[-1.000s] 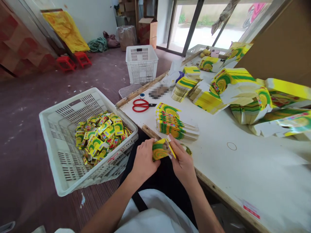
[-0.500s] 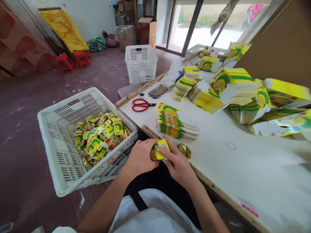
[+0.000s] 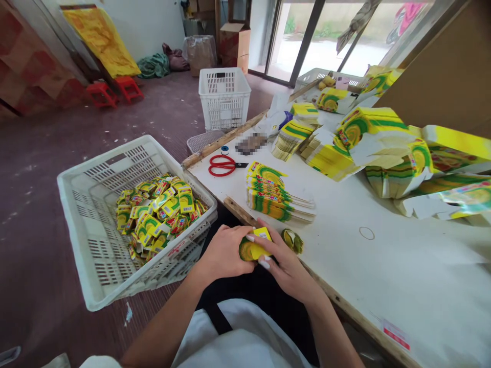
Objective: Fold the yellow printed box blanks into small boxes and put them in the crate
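Both hands hold one small yellow-and-green carton (image 3: 253, 248) just off the near edge of the white table (image 3: 402, 276). My left hand (image 3: 224, 253) wraps its left side. My right hand (image 3: 284, 263) presses fingers over its top and right side. A stack of flat yellow-green carton blanks (image 3: 274, 193) lies on the table just beyond my hands. Right beside my right hand, at the table edge, sits a small green-and-yellow piece (image 3: 292, 239). To my left stands a white plastic crate (image 3: 95, 245) holding a heap of folded small cartons (image 3: 159, 212).
Red scissors (image 3: 222, 166) lie near the table's far left corner. Larger piles of carton blanks (image 3: 368, 143) cover the back of the table. Another white crate (image 3: 223, 97) stands on the floor beyond, with red stools (image 3: 113, 92) further left.
The carton has gone from open, with a flap raised, to closed and pressed between both hands. My right hand's fingers came down over its top. The view shifted slightly.
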Demonstrator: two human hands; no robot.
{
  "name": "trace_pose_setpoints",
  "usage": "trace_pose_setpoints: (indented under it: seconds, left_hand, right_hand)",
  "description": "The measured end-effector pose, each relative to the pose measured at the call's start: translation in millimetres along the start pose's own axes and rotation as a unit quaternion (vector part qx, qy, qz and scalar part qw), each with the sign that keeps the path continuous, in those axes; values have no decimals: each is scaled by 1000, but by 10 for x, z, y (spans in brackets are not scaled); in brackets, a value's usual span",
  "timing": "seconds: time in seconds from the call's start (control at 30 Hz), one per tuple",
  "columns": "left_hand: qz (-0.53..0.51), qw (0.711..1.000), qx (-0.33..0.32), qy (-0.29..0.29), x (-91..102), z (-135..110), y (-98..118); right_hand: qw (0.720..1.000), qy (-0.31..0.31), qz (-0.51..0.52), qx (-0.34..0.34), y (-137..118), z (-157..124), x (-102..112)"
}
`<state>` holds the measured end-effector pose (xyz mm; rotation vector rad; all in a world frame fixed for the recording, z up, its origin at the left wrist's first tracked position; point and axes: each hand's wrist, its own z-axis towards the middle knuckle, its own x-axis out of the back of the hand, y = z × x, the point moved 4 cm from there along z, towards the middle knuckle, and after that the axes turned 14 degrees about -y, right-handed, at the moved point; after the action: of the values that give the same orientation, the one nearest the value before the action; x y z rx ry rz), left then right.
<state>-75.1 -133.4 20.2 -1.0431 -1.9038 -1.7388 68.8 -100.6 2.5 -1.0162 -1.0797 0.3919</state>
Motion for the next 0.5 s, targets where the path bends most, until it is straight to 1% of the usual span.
trace_pose_setpoints:
  seconds: [0.07,0.13,0.17,0.2,0.23,0.27,0.3,0.33,0.37,0.4,0.43,0.47,0.5]
  left_hand:
    - [-15,1000,7,7,-23,-13,-19]
    - [-68,997,22,29,-22,-35,-54]
    - [-125,990,25,57,-3,-49,-84]
    - [-204,973,21,105,34,-68,-126]
    - [-296,939,9,174,89,-95,-183]
    - [-390,884,-10,257,150,-130,-256]
    - [-473,812,-31,341,204,-171,-340]
    - [-539,733,-44,412,239,-207,-426]
    - [-590,662,-43,461,251,-229,-503]
    - [-629,608,-30,483,243,-232,-562]
    - [-659,575,-7,484,216,-221,-599]
    - [-682,561,17,469,176,-200,-614]
    - [-698,560,39,445,127,-177,-611]
  right_hand:
    - [999,40,9,-6,0,24,-84]
    - [997,81,11,-11,-14,54,-101]
    - [995,102,19,-10,-23,74,-72]
    - [992,126,28,-10,-25,97,-13]
    - [987,155,37,-13,-18,125,79]
    - [981,189,41,-20,3,157,198]
    - [973,226,33,-33,37,195,336]
    - [964,262,11,-49,78,242,483]
    - [954,293,-18,-65,126,298,625]
    - [947,308,-49,-81,179,369,746]
    - [941,311,-80,-102,238,449,842]
    - [937,302,-116,-130,299,534,907]
    - [934,283,-152,-155,356,618,941]
